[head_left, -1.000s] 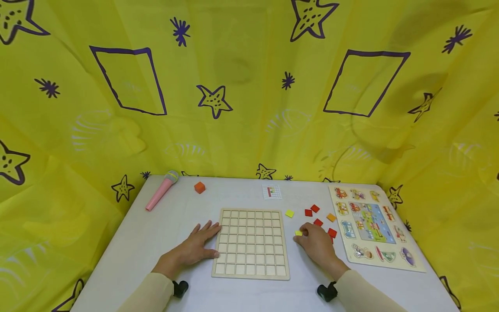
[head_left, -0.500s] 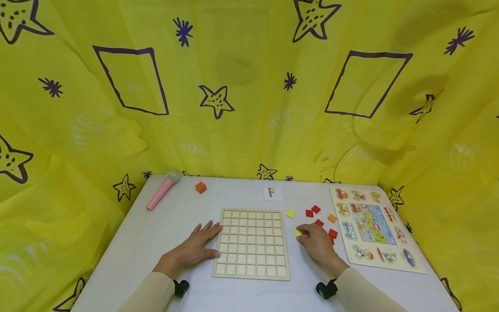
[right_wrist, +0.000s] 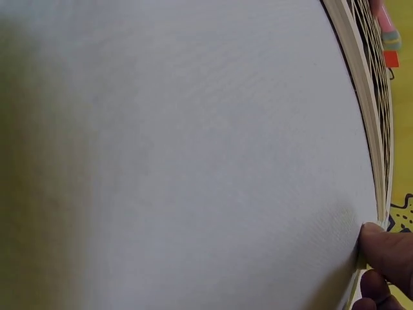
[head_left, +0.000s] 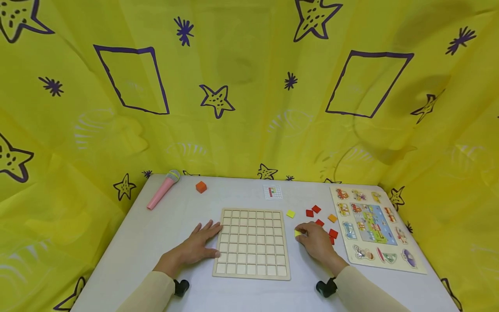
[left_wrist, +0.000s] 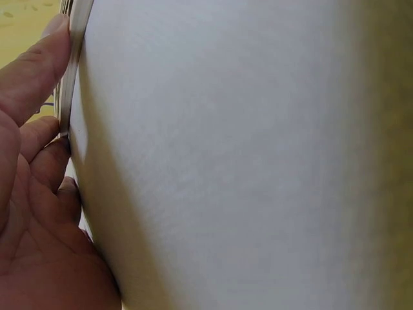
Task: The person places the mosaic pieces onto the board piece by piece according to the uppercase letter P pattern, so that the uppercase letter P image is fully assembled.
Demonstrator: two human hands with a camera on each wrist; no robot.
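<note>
A light wooden board [head_left: 251, 274] divided into square cells lies on the table in the head view. My left hand [head_left: 195, 248], its fingers spread and straight, rests at the board's left edge; the left wrist view shows the thumb [left_wrist: 40, 74] against the rim. To the right of the board, my right hand [head_left: 317, 245] pinches a yellow square tile [head_left: 297, 232] between thumb and fingers, low over the table. Beyond that hand are another yellow tile [head_left: 290, 214], an orange tile [head_left: 332, 218] and several red tiles [head_left: 316, 209]; the hand partly covers some.
A picture puzzle board [head_left: 354, 255] lies at the right. A small grid card [head_left: 272, 192] with coloured squares sits behind the wooden board. An orange cube [head_left: 201, 187] and a pink microphone [head_left: 160, 193] are at the back left. Yellow patterned cloth [head_left: 249, 130] surrounds the table.
My right hand has shifted very slightly left with the yellow tile. My left hand stays at the board's edge, and the other things keep their places.
</note>
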